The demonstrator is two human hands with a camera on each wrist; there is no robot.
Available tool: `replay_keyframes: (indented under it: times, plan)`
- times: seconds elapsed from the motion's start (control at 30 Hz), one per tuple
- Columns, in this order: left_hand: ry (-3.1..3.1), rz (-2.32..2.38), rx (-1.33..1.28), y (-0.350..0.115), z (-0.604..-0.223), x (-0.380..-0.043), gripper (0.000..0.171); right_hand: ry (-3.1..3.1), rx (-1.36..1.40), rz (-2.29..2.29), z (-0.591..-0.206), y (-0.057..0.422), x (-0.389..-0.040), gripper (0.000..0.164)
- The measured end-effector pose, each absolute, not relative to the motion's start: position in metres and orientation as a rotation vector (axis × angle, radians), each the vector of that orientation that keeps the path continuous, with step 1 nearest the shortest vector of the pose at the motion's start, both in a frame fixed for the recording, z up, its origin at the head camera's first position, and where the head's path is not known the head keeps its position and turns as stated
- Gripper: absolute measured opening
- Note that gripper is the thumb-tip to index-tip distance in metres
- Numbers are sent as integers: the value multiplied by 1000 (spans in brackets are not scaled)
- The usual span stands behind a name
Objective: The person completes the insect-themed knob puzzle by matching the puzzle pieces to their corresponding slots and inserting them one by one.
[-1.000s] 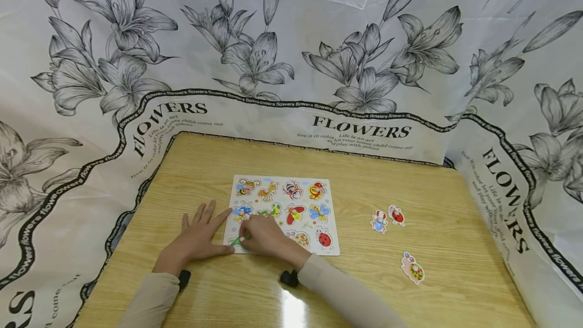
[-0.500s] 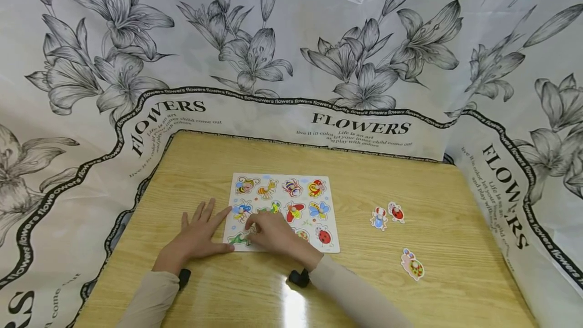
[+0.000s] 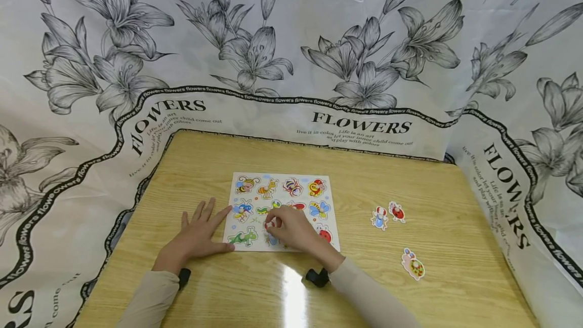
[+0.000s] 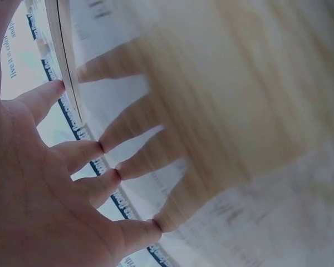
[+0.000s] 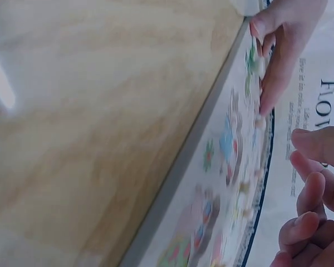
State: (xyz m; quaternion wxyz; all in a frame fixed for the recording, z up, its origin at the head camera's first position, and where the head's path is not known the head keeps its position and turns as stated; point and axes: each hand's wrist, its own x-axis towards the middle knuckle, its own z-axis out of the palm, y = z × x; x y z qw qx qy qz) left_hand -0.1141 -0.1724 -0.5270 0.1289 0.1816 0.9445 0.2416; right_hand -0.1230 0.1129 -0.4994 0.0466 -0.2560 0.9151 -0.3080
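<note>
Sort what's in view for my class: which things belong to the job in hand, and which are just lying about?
Seem to belong to the job:
- puzzle board
- loose snail piece
- loose ladybird piece
- loose blue bug piece
- left hand, at the board's left edge
- right hand, over the board

Just surroundings:
- flowered cloth
- wooden table, underneath

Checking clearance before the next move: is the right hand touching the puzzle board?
Apart: right wrist view shows white cloth through a gap between the right hand and the puzzle board.

Head view downward, wrist views close, board (image 3: 281, 197) shared
</note>
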Motion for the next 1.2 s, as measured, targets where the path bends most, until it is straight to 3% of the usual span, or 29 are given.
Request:
replay_keyframes:
  times: [1.2]
  plan:
    - [2756, 673, 524, -174, -534, -116, 103, 3124, -24, -1091, -499, 293, -119, 20]
